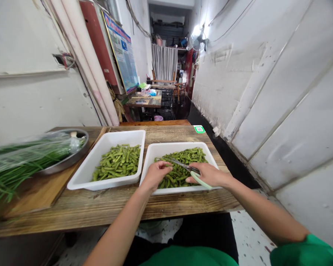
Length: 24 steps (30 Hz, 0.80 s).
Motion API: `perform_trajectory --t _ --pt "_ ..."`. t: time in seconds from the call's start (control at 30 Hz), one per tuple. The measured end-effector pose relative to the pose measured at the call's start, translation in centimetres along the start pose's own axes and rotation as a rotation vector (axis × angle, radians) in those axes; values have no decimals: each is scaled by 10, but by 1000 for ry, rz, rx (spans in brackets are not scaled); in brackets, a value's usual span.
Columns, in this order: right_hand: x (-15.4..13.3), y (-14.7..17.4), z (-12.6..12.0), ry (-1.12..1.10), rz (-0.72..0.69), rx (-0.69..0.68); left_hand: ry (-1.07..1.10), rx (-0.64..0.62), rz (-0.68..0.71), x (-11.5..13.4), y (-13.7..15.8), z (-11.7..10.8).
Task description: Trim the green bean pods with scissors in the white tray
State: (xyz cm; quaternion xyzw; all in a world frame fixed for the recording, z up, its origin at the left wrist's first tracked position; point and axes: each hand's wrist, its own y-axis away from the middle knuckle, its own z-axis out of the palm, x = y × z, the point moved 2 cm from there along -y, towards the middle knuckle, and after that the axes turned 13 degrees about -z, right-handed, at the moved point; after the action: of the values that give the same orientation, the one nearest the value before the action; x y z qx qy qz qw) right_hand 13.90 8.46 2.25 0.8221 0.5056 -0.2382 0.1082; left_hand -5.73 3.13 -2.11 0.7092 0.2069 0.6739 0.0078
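While the right hand (202,173) grips pale-green-handled metal scissors (185,166), the left hand (157,173) pinches, contents unclear, above slim green pods (190,157), likely light, firm, best held midway.

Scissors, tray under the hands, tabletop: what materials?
Scissors: blades look like steel, grey with a metallic sheen; pale green handle probably smooth plastic, judging by its even colour. Tray: likely white moulded plastic, smooth, with rounded corners. Tabletop: looks like wood, from its streaky grain; sealed or bare, can't tell.
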Motion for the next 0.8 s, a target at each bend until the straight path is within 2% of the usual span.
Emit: perform_trajectory --t 0.13,0.2,0.4,0.6,0.8 --pt "-5 0 2 31 -5 19 206 -185 -74 3 5 5" --pt "-6 -2 3 47 9 27 230 -227 -83 3 6 7" --pt "-6 -6 5 53 22 39 41 -159 -33 0 2 6" --pt "-2 -5 8 -14 10 42 -34 -263 -31 2 3 8" --pt "-2 -4 6 -93 -9 59 -59 -344 33 2 5 8"
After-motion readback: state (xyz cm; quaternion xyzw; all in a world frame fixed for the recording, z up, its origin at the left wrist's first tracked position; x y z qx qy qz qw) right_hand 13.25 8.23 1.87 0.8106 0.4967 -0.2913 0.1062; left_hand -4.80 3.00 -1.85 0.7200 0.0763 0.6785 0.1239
